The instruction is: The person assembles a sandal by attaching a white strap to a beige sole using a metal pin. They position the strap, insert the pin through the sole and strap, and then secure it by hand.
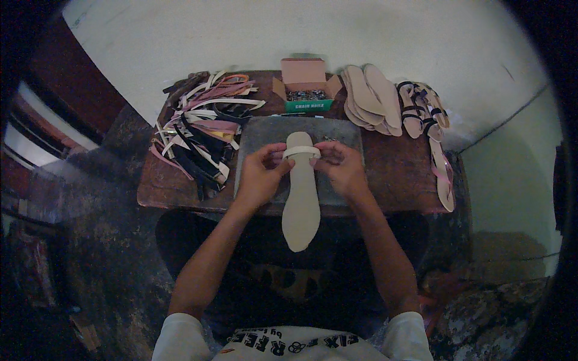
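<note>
A beige sandal sole (301, 204) lies lengthwise before me, its heel end over a dark grey slab (259, 129) and its pointed toe end reaching past the table's near edge. Across the sole near the heel end runs a pale cream strap (301, 153). My left hand (266, 168) pinches the strap's left end between thumb and fingers, beside the sole's edge. On the other side my right hand (340, 168) pinches the strap's right end in the same way. The strap's ends are partly hidden by my fingers.
Left on the wooden table (391, 180) is a heap of loose straps (205, 132). An open green box of small nails (307, 99) stands behind the slab. Stacked bare soles (368, 99) and several strapped sandals (418, 111) lie on the right, below the wall (421, 36).
</note>
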The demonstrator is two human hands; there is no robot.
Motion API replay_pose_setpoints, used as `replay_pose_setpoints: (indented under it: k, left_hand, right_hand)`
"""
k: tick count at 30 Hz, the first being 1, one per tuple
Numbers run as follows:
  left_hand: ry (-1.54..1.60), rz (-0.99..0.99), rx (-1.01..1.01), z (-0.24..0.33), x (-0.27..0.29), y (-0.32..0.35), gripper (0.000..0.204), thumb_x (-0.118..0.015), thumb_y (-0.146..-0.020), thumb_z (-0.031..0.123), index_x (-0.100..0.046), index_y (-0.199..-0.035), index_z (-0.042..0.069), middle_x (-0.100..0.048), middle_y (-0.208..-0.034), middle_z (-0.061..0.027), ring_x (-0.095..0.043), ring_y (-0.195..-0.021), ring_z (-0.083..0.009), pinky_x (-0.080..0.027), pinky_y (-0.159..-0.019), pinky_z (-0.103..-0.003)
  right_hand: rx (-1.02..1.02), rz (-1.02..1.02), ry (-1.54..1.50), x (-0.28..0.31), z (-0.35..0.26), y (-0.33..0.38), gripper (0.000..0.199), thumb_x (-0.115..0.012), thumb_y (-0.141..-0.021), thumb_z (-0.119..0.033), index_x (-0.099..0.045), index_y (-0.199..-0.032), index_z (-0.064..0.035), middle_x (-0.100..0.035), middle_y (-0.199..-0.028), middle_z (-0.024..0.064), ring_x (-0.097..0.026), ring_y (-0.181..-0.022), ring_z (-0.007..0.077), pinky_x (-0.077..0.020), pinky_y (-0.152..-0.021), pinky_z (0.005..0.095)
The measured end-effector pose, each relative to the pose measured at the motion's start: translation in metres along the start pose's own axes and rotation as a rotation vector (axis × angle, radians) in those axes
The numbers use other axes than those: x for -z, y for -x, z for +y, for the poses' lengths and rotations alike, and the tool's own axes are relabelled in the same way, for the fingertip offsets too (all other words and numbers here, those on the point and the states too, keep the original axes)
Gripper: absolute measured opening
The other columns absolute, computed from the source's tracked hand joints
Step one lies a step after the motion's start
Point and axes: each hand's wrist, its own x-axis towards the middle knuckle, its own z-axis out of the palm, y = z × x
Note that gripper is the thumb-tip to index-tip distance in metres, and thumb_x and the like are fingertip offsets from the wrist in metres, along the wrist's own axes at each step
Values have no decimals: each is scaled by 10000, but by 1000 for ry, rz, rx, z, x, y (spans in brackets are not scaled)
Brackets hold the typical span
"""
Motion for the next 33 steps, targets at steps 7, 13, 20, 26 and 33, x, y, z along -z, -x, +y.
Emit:
replay_pose_setpoints:
  k: [7, 13, 20, 26, 33]
  left_hand:
    - [-61, 16, -78, 3, -4, 0, 375, -751, -827, -8, -634, -1183, -9, -697, -1039, -94, -656, -951, -166, -535, -861, -311]
    - [-60, 2, -47, 8, -3, 3, 399, -731, -855, 11, -613, -1235, -7, -690, -1077, -103, -659, -997, -175, -530, -896, -317]
    - [110, -72, 51, 13, 3, 5, 439, -742, -889, 95, -595, -1292, 3, -697, -1122, -100, -657, -1006, -171, -514, -918, -316]
    - [-24, -76, 73, 8, 10, 3, 336, -740, -913, 185, -655, -1183, 4, -711, -1029, -80, -655, -917, -148, -518, -840, -301]
    - [-76, -34, 106, 9, 7, 6, 284, -746, -915, 247, -695, -1039, -4, -705, -915, -47, -626, -817, -117, -499, -748, -287]
  right_hand:
    - [-23, -5, -77, 2, 12, -1, 307, -772, -814, -5, -662, -1099, 29, -707, -1062, 118, -688, -986, 217, -558, -911, 371]
    - [-19, 23, -83, -2, 3, 1, 292, -771, -829, -26, -664, -1096, 26, -715, -1038, 113, -692, -971, 203, -560, -886, 356]
    - [-45, 8, -131, -1, 3, 0, 309, -785, -835, -57, -662, -1105, 30, -728, -1027, 112, -697, -946, 187, -560, -857, 333]
    - [-64, 2, -164, -4, -4, 2, 310, -786, -837, -55, -662, -1108, 30, -721, -1053, 123, -689, -974, 192, -556, -877, 334]
    - [-64, 57, -157, -5, -6, 3, 296, -792, -835, -64, -673, -1089, 30, -714, -1034, 115, -683, -959, 198, -557, -878, 337]
